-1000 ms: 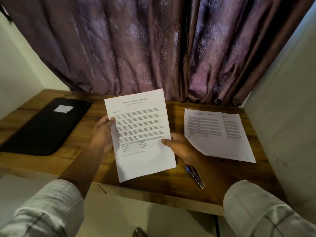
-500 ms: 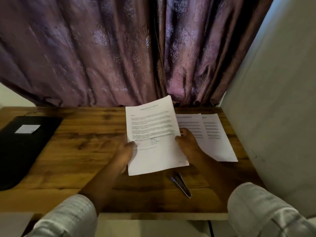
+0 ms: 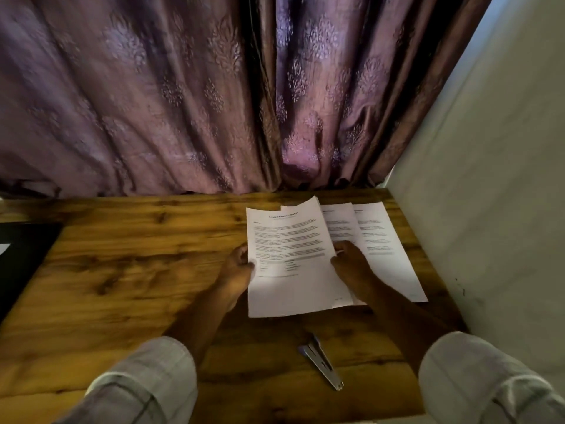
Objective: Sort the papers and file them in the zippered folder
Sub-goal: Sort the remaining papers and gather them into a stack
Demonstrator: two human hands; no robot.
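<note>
**Both grips on one printed sheet, folder well off to the left**

Nearest the camera are two pale rolled sleeves, the left sleeve (image 3: 146, 384) and the right sleeve (image 3: 477, 381), with bare forearms reaching forward over the wooden surface (image 3: 122, 286). Between the forearms, nearer than both grips, a metal stapler (image 3: 322, 365) lies flat on the wood, apart from any paper.

The left grip (image 3: 237, 270) pinches the left edge of a printed sheet (image 3: 293, 261), thumb on top and fingers tucked under. The right grip (image 3: 351, 264) holds the same sheet at its right edge with curled fingers; blur hides the exact finger placement. The sheet faces up, a heading and blocks of text across it, and its far right corner curls upward. Whether its near edge touches the wood cannot be told.

Under and just right of the right grip, two more papers lie flat on the surface. The middle paper (image 3: 342, 221) is partly covered by the held sheet and by the right grip. The outer paper (image 3: 385, 249) lies to its right, overlapped by it and running close to the pale wall (image 3: 489, 179).

Well to the left of the left grip, at the edge of view, lies the black zippered folder (image 3: 21, 264), closed and flat, with a white label (image 3: 3, 249) on its cover.

Beyond both grips, a purple patterned curtain (image 3: 153, 102) hangs down to the far edge of the surface.
</note>
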